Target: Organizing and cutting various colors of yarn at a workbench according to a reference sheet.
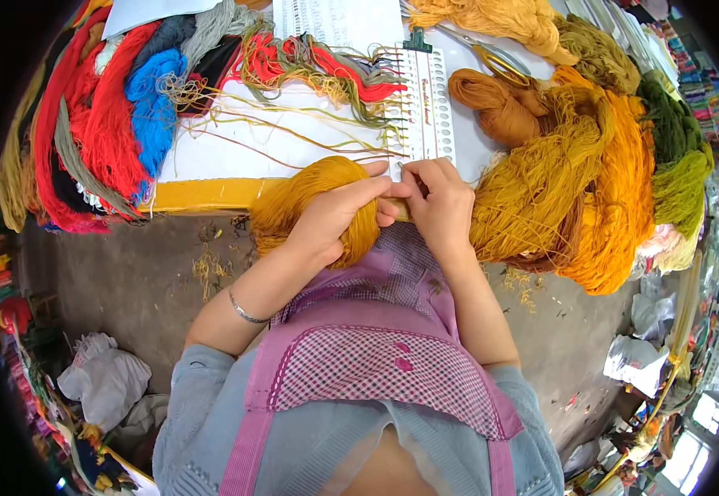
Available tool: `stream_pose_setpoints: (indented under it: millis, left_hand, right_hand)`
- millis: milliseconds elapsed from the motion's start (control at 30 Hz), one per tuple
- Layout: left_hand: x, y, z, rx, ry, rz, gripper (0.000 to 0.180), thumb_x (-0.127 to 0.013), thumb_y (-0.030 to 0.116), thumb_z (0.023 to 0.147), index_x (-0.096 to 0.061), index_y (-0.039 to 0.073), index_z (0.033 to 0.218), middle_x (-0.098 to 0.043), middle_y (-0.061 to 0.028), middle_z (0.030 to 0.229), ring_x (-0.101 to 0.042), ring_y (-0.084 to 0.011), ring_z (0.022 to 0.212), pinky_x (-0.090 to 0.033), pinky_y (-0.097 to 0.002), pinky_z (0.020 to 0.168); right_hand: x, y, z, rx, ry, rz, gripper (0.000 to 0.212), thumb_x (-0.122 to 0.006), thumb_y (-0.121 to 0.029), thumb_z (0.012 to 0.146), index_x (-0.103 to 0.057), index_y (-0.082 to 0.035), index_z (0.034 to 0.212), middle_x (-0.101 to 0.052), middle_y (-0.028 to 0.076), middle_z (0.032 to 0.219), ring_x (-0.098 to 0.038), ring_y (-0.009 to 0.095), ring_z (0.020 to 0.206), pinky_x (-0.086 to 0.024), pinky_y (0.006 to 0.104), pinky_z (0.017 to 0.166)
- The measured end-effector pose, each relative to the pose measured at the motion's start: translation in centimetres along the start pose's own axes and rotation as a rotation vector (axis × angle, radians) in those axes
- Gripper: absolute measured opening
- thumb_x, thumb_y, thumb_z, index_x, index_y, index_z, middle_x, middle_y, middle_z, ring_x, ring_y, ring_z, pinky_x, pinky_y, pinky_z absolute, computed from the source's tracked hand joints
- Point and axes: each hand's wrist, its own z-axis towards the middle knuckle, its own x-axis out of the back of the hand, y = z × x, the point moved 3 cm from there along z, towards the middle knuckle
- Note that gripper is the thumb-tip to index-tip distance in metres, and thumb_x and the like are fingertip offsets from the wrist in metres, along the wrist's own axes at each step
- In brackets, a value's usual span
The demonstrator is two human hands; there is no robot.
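Note:
A thick golden-yellow skein of yarn (289, 207) hangs at the table's front edge, with my left hand (330, 217) wrapped round it. The left fingertips reach right, up to my right hand (444, 202). Its thumb and forefinger are pinched together at the lower end of a white punched card (429, 107). What they pinch is too small to make out, and the card's lower end is partly covered. Several coloured threads (293, 124) are tied through holes along the card's left side and trail leftward. A dark binder clip (416, 40) grips the card's top.
Red skeins (115, 116) and a blue skein (154, 99) drape over the table's left side. Orange yarn (611, 190), a brown skein (500, 103) and green skeins (678, 174) crowd the right. Yellow-handled scissors (504, 66) lie behind. White sacks (107, 376) stand on the floor.

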Motion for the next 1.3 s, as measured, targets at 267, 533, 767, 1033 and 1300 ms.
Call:
stream_pose_setpoints:
  millis: [267,533,767,1033,1300]
  left_hand:
    - [2.4,1.4,2.1,-0.145,-0.023,0.281,0.030,-0.058,0.019,0.094,-0.062,0.005,0.120,-0.064,-0.0030,0.087,-0.058,-0.0079,0.067,-0.048,-0.0228,0.057]
    - [3.1,1.1,4.0,-0.069,0.038,0.366,0.024,-0.062,0.026,0.092,-0.064,0.007,0.107,-0.064,0.0001,0.089,-0.061,-0.0085,0.074,-0.048,-0.0229,0.059]
    - [4.0,5.0,2.6,-0.084,-0.292,0.029,0.026,-0.056,0.019,0.089,-0.062,0.000,0.105,-0.060,-0.0025,0.079,-0.052,-0.0093,0.062,-0.039,-0.0215,0.049]
    - [2.9,4.9,2.5,-0.152,-0.283,0.903,0.031,-0.062,0.034,0.090,-0.065,0.009,0.108,-0.061,0.0022,0.078,-0.056,-0.0095,0.072,-0.045,-0.0257,0.063]
    - [20.6,19.9,-4.9,-0.744,0.411,0.054,0.025,-0.061,0.020,0.092,-0.056,0.004,0.111,-0.061,-0.0073,0.101,-0.057,-0.0121,0.083,-0.045,-0.0254,0.069]
  right_hand:
    - [-0.5,-0.9,1.0,-0.172,-0.118,0.293,0.026,-0.076,-0.009,0.073,-0.064,-0.001,0.094,-0.058,0.006,0.075,-0.053,0.017,0.060,-0.046,0.0295,0.056]
    - [-1.4,-0.8,1.5,-0.298,-0.162,0.477,0.027,-0.075,-0.010,0.074,-0.063,0.002,0.096,-0.057,0.002,0.071,-0.045,0.007,0.058,-0.042,0.0229,0.054]
    - [-1.2,-1.0,1.4,-0.266,-0.229,0.318,0.036,-0.076,-0.013,0.072,-0.061,0.000,0.102,-0.056,0.003,0.071,-0.048,0.011,0.058,-0.043,0.0264,0.054]
    - [-1.3,-2.0,1.1,-0.228,-0.216,0.108,0.060,-0.076,-0.015,0.070,-0.042,-0.005,0.118,-0.056,0.006,0.074,-0.059,0.025,0.070,-0.047,0.0383,0.062]
    - [-1.9,-1.5,1.5,-0.151,-0.213,0.100,0.059,-0.076,-0.019,0.071,-0.044,-0.006,0.119,-0.059,0.004,0.077,-0.058,0.022,0.068,-0.047,0.0353,0.061]
